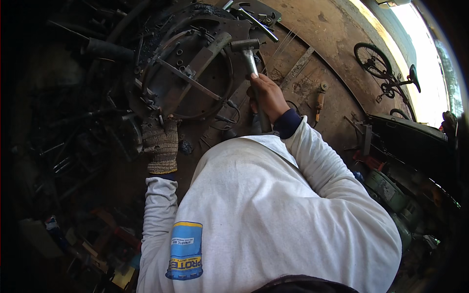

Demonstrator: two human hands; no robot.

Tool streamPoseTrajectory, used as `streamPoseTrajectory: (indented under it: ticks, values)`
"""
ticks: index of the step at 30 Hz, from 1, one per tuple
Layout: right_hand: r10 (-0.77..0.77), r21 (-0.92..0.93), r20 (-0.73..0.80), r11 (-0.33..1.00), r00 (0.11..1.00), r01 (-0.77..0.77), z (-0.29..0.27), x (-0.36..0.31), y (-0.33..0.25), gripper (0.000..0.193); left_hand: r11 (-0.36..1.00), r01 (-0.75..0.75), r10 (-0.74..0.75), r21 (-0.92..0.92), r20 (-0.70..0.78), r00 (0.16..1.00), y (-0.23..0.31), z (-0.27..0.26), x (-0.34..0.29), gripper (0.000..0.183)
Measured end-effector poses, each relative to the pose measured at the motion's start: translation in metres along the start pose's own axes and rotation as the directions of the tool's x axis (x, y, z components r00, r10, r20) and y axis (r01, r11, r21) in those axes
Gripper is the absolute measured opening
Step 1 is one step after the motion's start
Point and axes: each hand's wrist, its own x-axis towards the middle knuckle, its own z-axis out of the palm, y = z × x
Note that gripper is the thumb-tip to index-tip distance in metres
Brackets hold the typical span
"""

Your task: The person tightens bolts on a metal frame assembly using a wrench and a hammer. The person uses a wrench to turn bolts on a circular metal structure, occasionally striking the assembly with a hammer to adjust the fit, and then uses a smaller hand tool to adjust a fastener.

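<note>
My right hand [269, 95] is bare and closed around the handle of a hammer [250, 62]. The metal hammer head is raised over the right side of the round metal work. My left hand [160, 141], in a brown knitted glove, is at the near-left edge of a large metal ring [232, 80]. Its fingers close around a small metal piece [160, 118] whose kind I cannot make out. A flat bar [190, 81] crosses the ring, and a wider metal strip [212, 54] lies at a slant over it. Several small nut-like rings [180, 62] sit inside.
An angle grinder with a yellow body [320, 103] lies on the floor to the right. A bicycle [386, 73] stands farther right near the bright opening. Dark scrap metal [88, 132] crowds the left side. A metal tube [258, 24] lies beyond the ring. Green machinery [386, 190] stands at lower right.
</note>
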Motion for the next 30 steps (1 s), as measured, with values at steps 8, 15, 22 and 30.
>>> streamPoseTrajectory:
  ticks: [8,15,22,30]
  values:
    - [0.015,-0.018,0.059,1.000,0.998,-0.014,-0.002,0.005,0.001,0.035,0.998,-0.022,0.022,0.060,-0.011,1.000,0.003,-0.006,-0.002,0.051]
    - [0.017,0.083,0.127,0.996,0.992,-0.027,-0.006,0.005,0.007,0.033,0.998,0.047,-0.047,-0.028,-0.006,0.999,0.014,-0.015,0.000,0.048]
    - [0.002,-0.003,0.143,1.000,0.990,-0.001,-0.014,0.001,0.012,0.033,0.999,0.029,-0.030,-0.026,-0.035,0.999,0.010,-0.010,0.002,0.052]
    - [0.066,-0.010,0.147,0.998,0.987,-0.066,-0.029,0.003,0.015,0.034,0.990,0.135,-0.137,0.030,0.062,0.989,0.011,-0.015,0.003,0.055]
